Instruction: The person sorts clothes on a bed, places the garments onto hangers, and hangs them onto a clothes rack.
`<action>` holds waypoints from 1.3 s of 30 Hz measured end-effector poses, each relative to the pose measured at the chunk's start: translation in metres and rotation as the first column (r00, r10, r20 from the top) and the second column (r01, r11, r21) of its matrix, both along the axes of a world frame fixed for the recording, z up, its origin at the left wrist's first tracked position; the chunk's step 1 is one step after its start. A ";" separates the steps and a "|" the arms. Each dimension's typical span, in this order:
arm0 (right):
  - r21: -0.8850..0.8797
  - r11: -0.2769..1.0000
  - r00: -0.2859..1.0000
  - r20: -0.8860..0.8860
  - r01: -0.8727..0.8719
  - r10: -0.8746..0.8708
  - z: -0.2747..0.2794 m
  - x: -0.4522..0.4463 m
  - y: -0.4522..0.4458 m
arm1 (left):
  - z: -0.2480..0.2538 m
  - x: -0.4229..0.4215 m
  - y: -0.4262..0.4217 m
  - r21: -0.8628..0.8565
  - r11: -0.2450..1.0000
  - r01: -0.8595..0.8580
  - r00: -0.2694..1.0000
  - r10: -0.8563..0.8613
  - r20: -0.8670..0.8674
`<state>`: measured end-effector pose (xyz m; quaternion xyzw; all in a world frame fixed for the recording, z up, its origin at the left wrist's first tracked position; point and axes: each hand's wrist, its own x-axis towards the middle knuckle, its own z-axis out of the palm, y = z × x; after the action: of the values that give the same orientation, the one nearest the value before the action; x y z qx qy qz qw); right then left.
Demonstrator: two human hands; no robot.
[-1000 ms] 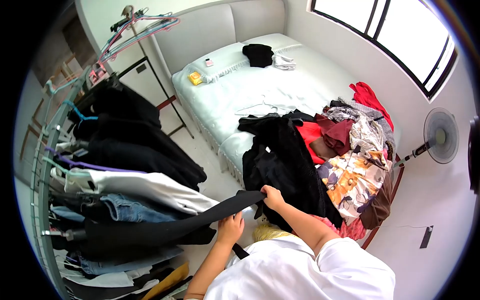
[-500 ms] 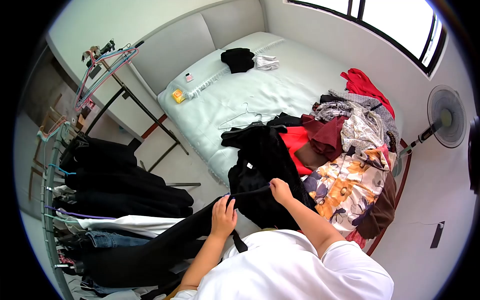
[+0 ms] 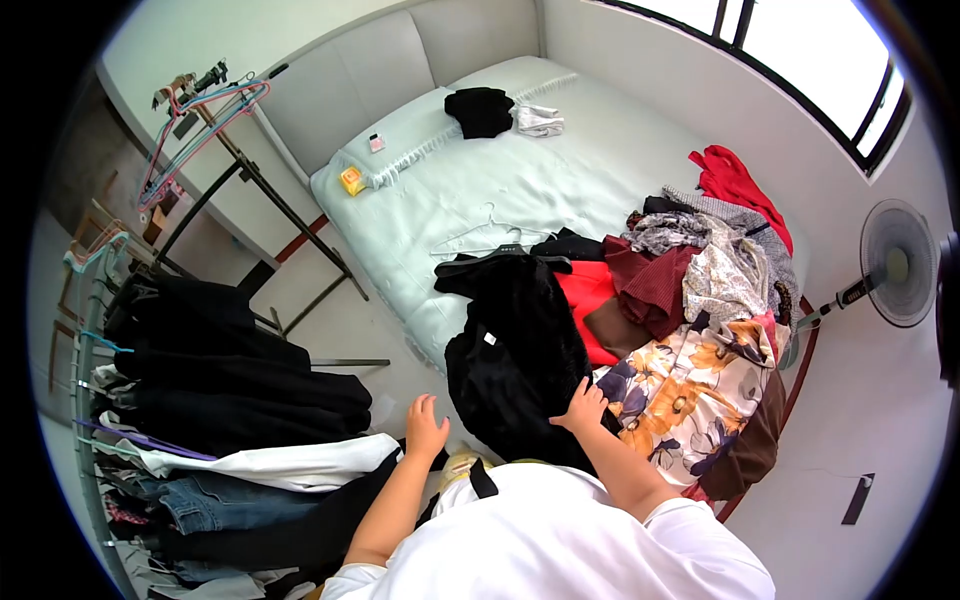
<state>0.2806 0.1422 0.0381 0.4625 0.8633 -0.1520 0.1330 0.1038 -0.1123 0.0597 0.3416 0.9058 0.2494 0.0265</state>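
My left hand (image 3: 427, 430) is raised with its fingers apart and nothing in it, between the hanging clothes and the bed. My right hand (image 3: 584, 407) is spread at the edge of a black furry garment (image 3: 535, 330), its fingers apart; whether it touches the fabric I cannot tell. The furry garment lies over the bed's near edge, beside a floral cloth (image 3: 680, 395). Black trousers (image 3: 290, 525) hang from the rack (image 3: 92, 400) at the left, next to blue jeans (image 3: 225, 503) and a white garment (image 3: 290, 462).
On the bed (image 3: 420, 225) lie a clothes pile with a maroon garment (image 3: 650, 285), a clear hanger (image 3: 480, 232), a folded black garment (image 3: 480, 112) and a yellow packet (image 3: 351, 181). A fan (image 3: 897, 265) stands at the right; a stand with hangers (image 3: 245, 165) is at the left.
Both hands have let go of the long black garment, which has dropped back toward the rack. My right hand has moved to the furry garment's edge, and my left hand has opened.
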 end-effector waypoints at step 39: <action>0.368 0.867 -0.058 -0.911 0.336 0.409 0.374 0.089 0.079 | 0.175 0.023 0.276 0.855 0.303 0.421 -0.248 -0.868 0.430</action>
<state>0.3701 0.2210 0.4122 0.1935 0.6985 -0.2076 -0.6569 0.1265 0.1639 0.2343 0.5667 0.2710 0.5018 0.5946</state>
